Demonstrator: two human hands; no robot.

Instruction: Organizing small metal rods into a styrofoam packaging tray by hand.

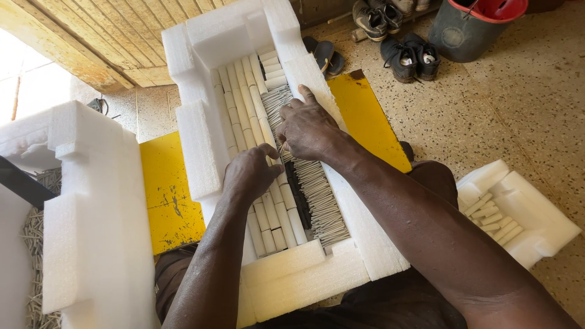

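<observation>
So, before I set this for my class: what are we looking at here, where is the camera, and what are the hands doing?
The camera sits on the person's head and looks down, so both arms are their own. In front of them lies a white foam tray on a yellow board. Inside are rows of white sticks and a band of thin grey sticks. The left hand rests on the white sticks; the right hand presses on the grey ones. Neither hand visibly grips anything. More foam pieces lie at both sides, shoes behind.

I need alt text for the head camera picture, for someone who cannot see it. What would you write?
Seen from above, a person's left hand and right hand press on rows of thin grey sticks and white foam strips packed inside a white foam tray. The tray lies over a yellow board on a speckled floor, with shoes nearby.
</observation>
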